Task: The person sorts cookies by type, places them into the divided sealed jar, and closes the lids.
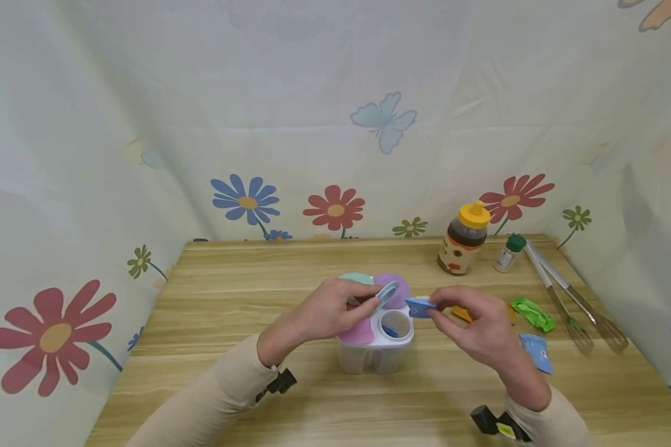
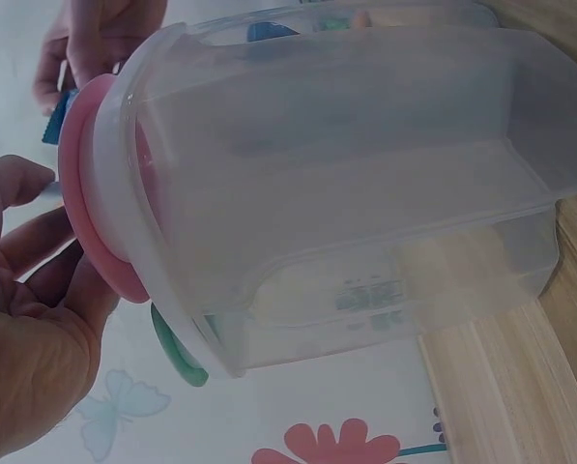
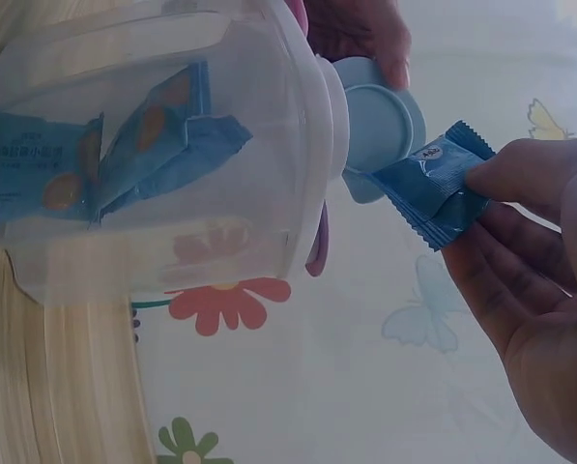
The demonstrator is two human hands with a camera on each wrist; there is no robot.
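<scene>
The person is working at a clear plastic container (image 1: 376, 354) with four compartments and coloured flip lids, standing mid-surface on the wooden surface (image 1: 201, 298). The left hand (image 1: 327, 310) is holding the blue lid (image 1: 387, 293) of the near right compartment tipped up and open, fingers curled on it, the grip clamped on the lid. The right hand (image 1: 475, 326) is pinching a blue sachet (image 1: 420, 307) between thumb and fingertips, the grip closed on it, just beside the open mouth and slightly above it. The sachet is not yet inside.

The right wrist view shows blue sachets (image 3: 124, 145) already lying in that compartment, with the held blue sachet (image 3: 433, 193) hanging close to the raised blue lid (image 3: 380, 121). The pink lid (image 1: 360, 332), purple lid (image 1: 394, 287) and green lid (image 1: 356, 279) are lying shut.

Judging from this, the step in hand is loading blue sachets into the open compartment. The next move appears to call for carrying the sachet over the opening, pointing it downward and loosening the pinch, while the left hand is keeping the lid clear.

Further right, another blue sachet (image 1: 537, 351), a green sachet (image 1: 532, 313) and an orange sachet (image 1: 461, 313) are lying on the surface, near tongs (image 1: 553, 292), a whisk (image 1: 598, 316), a yellow-capped bottle (image 1: 463, 238) and a small green-capped bottle (image 1: 509, 252).
</scene>
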